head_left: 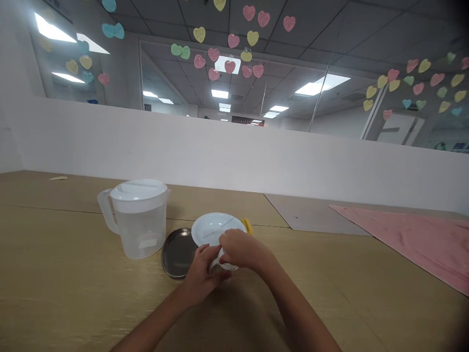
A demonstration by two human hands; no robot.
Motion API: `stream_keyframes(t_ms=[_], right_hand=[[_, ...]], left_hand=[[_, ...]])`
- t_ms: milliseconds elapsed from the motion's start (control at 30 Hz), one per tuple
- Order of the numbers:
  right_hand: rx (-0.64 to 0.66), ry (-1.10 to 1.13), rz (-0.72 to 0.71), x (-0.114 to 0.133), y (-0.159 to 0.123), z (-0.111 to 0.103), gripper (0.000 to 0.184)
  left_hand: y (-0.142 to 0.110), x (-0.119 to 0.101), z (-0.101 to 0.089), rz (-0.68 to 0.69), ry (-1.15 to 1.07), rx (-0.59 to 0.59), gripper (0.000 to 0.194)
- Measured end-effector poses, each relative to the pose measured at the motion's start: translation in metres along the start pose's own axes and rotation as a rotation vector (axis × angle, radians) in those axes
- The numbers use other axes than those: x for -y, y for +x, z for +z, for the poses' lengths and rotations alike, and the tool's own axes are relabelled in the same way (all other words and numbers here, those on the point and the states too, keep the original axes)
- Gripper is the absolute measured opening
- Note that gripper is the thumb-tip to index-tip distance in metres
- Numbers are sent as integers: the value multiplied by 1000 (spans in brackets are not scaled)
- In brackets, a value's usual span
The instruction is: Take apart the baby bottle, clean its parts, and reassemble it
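Observation:
Near the middle of the table, my left hand [202,275] is wrapped around a small white cup-like vessel [213,265], mostly hidden by my fingers. My right hand [239,248] is closed over the vessel's top, fingers pointing down at its opening; what they pinch, if anything, is hidden. Just behind my hands lies a white plate [210,226]. A round shallow steel dish [179,256] sits left of my left hand, close to the plate. Something yellow [248,226], partly covered, shows at the plate's right edge.
A translucent lidded pitcher [141,225] stands left of the steel dish, its handle to the left. Pink cloth [414,239] covers the table's right side, with a grey sheet [318,217] beside it. Behind the table runs a white low wall [220,156] with glass above.

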State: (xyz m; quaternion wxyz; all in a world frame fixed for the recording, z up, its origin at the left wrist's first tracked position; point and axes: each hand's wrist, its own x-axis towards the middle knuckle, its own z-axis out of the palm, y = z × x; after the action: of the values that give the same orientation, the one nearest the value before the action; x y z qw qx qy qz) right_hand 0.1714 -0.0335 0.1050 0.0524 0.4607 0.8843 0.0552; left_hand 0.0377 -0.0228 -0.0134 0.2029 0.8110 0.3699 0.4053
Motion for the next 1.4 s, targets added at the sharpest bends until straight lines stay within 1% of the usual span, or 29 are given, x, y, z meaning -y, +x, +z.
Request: stream_keyframes(t_ms=[67,200,333,467,567,700,800,867,933,1000,1067,1133,1167,1200,1267,1367,1400], right_hand=[[10,-9,4,-1,1,1,16],[13,-9,9,-2,3,2,17],[13,3,6,-4,5,3,18],[38,17,-33,-6,7,3,21],[47,27,-53,-7,9,3,21],[76,37,-50,-11,10,2,25],[110,112,-112,-22,9,0,29],[117,208,-175,-30,8,-2,36],[123,308,-204,-37,6,-4,38],[110,394,-162,-40,3,-8,39],[18,422,-26,-39,-2,-12,40],[-76,364,136,-37,-5,-15,36],[-91,322,186,-35,-6,-15,34],[-83,287,204,-34,-7,-16,33],[-60,245,173,-32,-8,-15,29],[-105,251,76,-32,-10,-15,8],[-121,266,53,-32,-11,-16,10]], left_hand=[[0,1,0,-24,-3,18,44],[1,-1,-1,-108,-35,31,54],[3,-6,-6,-108,-98,56,55],[3,-10,-10,-129,-129,85,54],[4,-8,-10,-140,-123,130,52],[4,-1,-8,-146,-102,143,56],[4,0,-9,-124,-97,152,53],[4,-2,-10,-98,-89,156,48],[4,-4,-10,-84,-70,151,44],[5,-4,-10,-76,-50,134,48],[5,-3,-9,-60,-35,115,55],[5,-3,-8,-44,-26,110,59],[5,-2,-8,-40,-24,112,59],[5,-3,-8,-39,-22,116,59],[5,-3,-8,-41,-16,118,60],[5,-4,-7,-41,0,118,60],[5,-4,-7,-38,8,116,59]])
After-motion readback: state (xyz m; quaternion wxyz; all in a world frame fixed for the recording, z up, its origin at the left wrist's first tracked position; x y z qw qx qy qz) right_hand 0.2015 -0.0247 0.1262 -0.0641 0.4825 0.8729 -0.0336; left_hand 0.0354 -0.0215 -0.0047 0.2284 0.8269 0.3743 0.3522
